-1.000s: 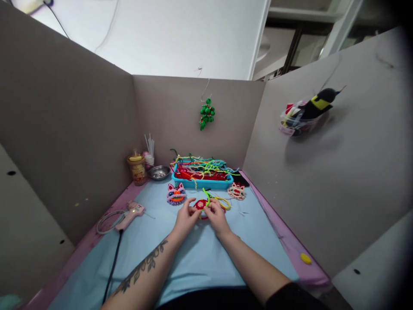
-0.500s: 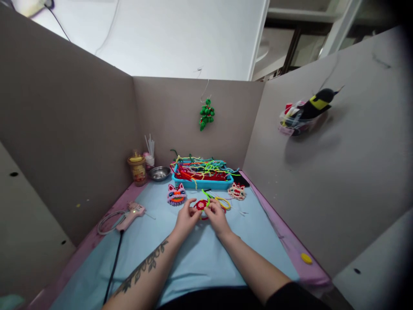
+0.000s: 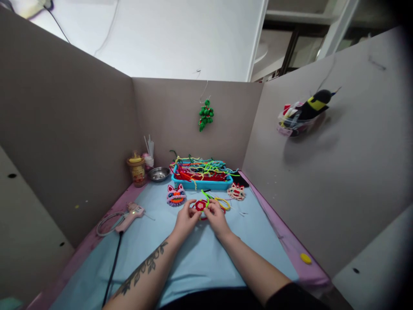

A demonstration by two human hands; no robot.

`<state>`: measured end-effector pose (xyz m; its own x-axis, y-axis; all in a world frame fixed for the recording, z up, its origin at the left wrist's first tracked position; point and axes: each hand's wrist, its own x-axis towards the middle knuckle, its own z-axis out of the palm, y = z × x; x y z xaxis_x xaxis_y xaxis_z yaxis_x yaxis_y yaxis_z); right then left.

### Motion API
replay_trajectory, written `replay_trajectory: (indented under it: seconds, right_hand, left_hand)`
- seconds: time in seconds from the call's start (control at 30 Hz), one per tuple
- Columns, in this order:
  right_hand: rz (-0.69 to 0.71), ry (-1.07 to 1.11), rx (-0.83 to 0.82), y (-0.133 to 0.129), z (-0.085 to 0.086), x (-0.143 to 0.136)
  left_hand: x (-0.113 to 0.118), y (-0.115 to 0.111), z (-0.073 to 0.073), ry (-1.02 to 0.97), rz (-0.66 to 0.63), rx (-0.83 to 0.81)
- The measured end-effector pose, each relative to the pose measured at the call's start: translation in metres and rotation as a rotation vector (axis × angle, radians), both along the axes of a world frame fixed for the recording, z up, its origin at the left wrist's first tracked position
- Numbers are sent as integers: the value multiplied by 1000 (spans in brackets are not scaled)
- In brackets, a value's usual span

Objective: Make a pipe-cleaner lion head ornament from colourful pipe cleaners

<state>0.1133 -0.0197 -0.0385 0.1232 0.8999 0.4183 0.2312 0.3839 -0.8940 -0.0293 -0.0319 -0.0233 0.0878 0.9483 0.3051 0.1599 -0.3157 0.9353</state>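
Near the middle of the table, a round red piece with a pink centre, seemingly of fuzzy pipe cleaner, is held between my two hands. My left hand pinches its left side with thumb and fingers. On the opposite side my right hand is closed at its edge, where a bright green pipe cleaner sticks up by the fingertips. The fingers hide part of the piece. Just behind the right hand lies a yellow loop, possibly a scissor handle. A purple animal-face ornament sits beyond the left hand.
A blue basket heaped with coloured pipe cleaners stands at the back. Right of it is a cream-and-red face ornament. Leftward are a pink glue gun with its cord, a metal bowl and a lidded cup. Grey partitions enclose the table.
Both hands keep nearly the same grip on the red piece, which appears slightly turned. The whole view has shifted a little.
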Motion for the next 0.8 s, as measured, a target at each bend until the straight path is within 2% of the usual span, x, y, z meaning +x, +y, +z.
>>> replay_trajectory:
  seconds: [0.33,0.8]
  right_hand:
    - [8,-16,6,3,-4,1]
    - [-12,4,0,2,-1,2]
  left_hand:
    - [0,1,-1,36,11,29]
    - [0,0,2,37,-1,21]
